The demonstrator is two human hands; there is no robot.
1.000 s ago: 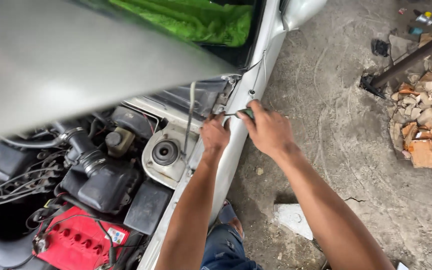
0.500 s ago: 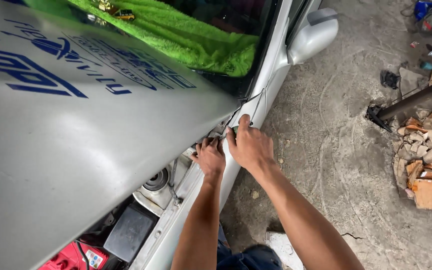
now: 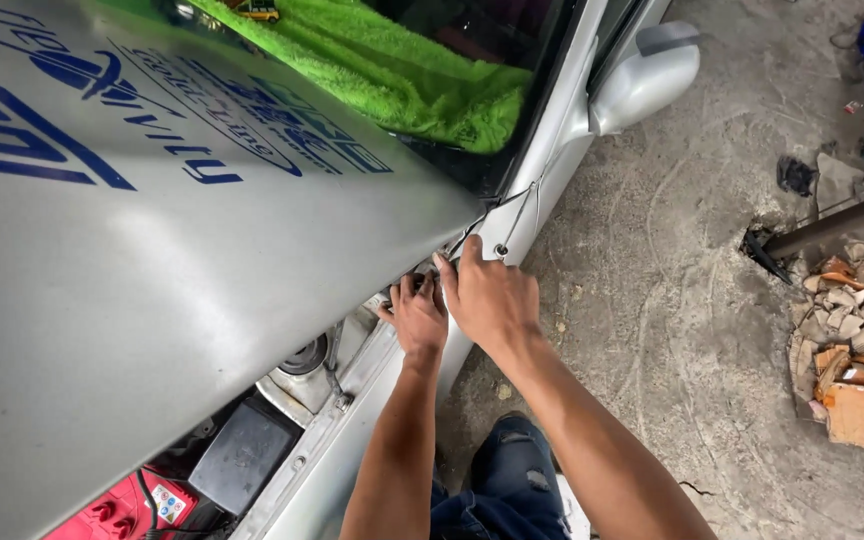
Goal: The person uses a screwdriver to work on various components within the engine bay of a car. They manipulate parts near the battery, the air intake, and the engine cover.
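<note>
Silver car bonnet with blue lettering (image 3: 152,230), lowered over the engine bay, fills the view from 9 to 12 o'clock, and both my hands meet at its rear corner near the middle of the frame. My left hand (image 3: 417,315) curls its fingers under the bonnet's edge at the fender gap; what they close on is hidden, so I cannot tell the grip. My right hand (image 3: 487,295), just beside it at 3 o'clock, lies palm down with fingers bent over the same corner, fingertips close to a thin black wire (image 3: 507,215); whether it pinches anything I cannot tell. At 7 o'clock, nearer me, a red battery (image 3: 132,505) and a black plastic box (image 3: 242,455) show beneath the bonnet. Farther, at 12 o'clock, a green fuzzy cloth (image 3: 402,80) lies behind the windscreen. At 1 o'clock a silver side mirror (image 3: 647,80) juts out. At 3 o'clock, torn brown cardboard scraps (image 3: 857,340) lie on the concrete floor (image 3: 672,300).
</note>
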